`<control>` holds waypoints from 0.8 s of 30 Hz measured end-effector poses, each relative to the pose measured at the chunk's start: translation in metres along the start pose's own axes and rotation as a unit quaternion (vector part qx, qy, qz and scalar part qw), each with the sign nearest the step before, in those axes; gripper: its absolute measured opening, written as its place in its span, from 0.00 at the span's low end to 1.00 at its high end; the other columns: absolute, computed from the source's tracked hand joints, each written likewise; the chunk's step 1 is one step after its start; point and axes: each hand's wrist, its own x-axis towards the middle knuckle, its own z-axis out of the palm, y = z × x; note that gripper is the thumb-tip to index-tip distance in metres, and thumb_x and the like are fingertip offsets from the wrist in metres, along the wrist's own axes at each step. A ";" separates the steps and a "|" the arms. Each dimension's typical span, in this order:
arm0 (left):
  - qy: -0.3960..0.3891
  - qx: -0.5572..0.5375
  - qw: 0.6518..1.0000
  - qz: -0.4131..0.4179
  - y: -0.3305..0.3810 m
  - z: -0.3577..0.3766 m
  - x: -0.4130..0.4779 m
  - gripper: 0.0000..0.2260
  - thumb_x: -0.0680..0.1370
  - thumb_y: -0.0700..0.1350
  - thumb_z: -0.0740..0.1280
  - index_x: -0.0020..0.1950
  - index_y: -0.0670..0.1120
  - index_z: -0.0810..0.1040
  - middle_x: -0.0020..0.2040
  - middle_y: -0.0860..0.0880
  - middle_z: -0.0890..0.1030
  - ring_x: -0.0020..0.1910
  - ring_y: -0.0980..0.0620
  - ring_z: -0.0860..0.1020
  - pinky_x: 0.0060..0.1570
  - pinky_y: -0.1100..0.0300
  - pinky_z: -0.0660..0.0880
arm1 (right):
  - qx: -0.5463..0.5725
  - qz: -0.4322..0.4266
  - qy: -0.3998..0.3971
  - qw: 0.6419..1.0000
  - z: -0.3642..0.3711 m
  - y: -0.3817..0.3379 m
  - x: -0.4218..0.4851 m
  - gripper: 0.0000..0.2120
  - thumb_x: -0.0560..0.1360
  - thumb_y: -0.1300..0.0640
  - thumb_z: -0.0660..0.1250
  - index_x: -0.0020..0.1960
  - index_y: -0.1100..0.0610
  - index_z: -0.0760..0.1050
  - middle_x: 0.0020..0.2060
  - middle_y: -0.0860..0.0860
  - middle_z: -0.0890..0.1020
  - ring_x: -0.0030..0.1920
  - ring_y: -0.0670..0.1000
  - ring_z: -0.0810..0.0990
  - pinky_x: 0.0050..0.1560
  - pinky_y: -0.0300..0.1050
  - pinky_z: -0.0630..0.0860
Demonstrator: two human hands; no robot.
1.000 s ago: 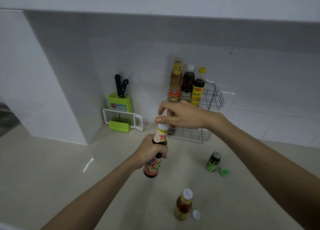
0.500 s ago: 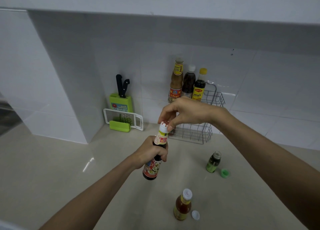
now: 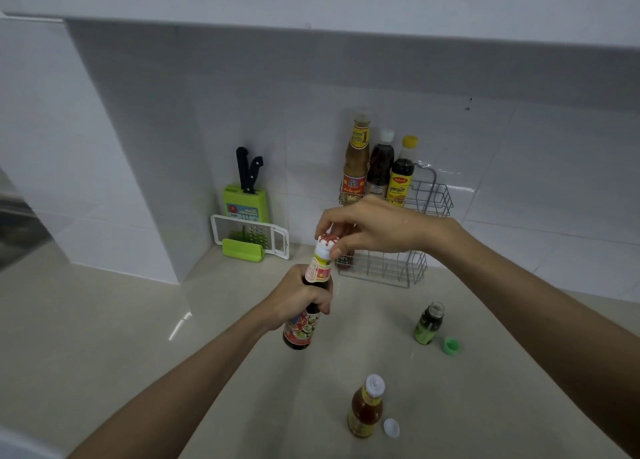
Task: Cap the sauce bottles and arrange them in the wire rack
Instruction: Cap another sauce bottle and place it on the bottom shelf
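My left hand (image 3: 299, 297) grips a dark sauce bottle (image 3: 304, 323) around its neck, holding it above the counter. My right hand (image 3: 367, 228) pinches the white and red cap (image 3: 326, 245) on top of that bottle. Behind my hands stands the wire rack (image 3: 415, 264) against the wall, with three capped bottles (image 3: 379, 168) on its upper tier. An amber bottle (image 3: 365, 408) stands on the counter near me with a loose white cap (image 3: 391, 427) beside it. A small green bottle (image 3: 428, 323) stands to the right with a green cap (image 3: 452, 347) next to it.
A green knife block (image 3: 246, 202) with two black-handled knives and a white grater (image 3: 251, 235) stand against the wall to the left of the rack. A white cabinet overhangs the beige counter (image 3: 104, 337).
My right hand has lifted its palm off the cap and shifted to a fingertip pinch on it. The bottle stays in my left hand, raised slightly.
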 end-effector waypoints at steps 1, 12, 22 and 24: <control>-0.007 -0.001 1.000 0.002 0.000 0.000 -0.001 0.06 0.56 0.36 0.67 0.31 0.40 0.75 0.29 0.44 0.77 0.35 0.43 0.76 0.42 0.53 0.74 | 0.020 0.004 -0.003 1.000 0.000 0.000 0.000 0.15 0.73 0.53 0.71 0.59 0.50 0.76 0.45 0.41 0.81 0.45 0.36 0.79 0.44 0.29 0.72; -0.093 -0.081 0.992 0.017 0.003 0.009 -0.005 0.07 0.58 0.32 0.62 0.33 0.37 0.74 0.34 0.38 0.77 0.32 0.45 0.76 0.37 0.59 0.75 | 0.192 0.037 -0.068 0.978 -0.005 0.006 0.005 0.14 0.72 0.59 0.73 0.57 0.53 0.76 0.51 0.50 0.85 0.52 0.43 0.83 0.53 0.37 0.78; -0.010 -0.044 0.999 0.006 -0.001 0.009 0.000 0.10 0.56 0.33 0.63 0.34 0.30 0.72 0.31 0.38 0.75 0.32 0.45 0.77 0.36 0.58 0.75 | -0.038 0.022 -0.022 0.999 0.006 0.000 0.004 0.19 0.73 0.39 0.67 0.58 0.49 0.70 0.40 0.43 0.78 0.37 0.43 0.78 0.36 0.41 0.73; -0.032 -0.050 0.998 0.012 0.001 0.004 -0.001 0.11 0.56 0.32 0.63 0.35 0.28 0.70 0.33 0.36 0.75 0.31 0.46 0.77 0.35 0.59 0.76 | -0.026 0.011 -0.017 0.999 0.004 -0.002 0.004 0.21 0.74 0.40 0.66 0.62 0.46 0.67 0.44 0.42 0.79 0.40 0.41 0.78 0.38 0.39 0.75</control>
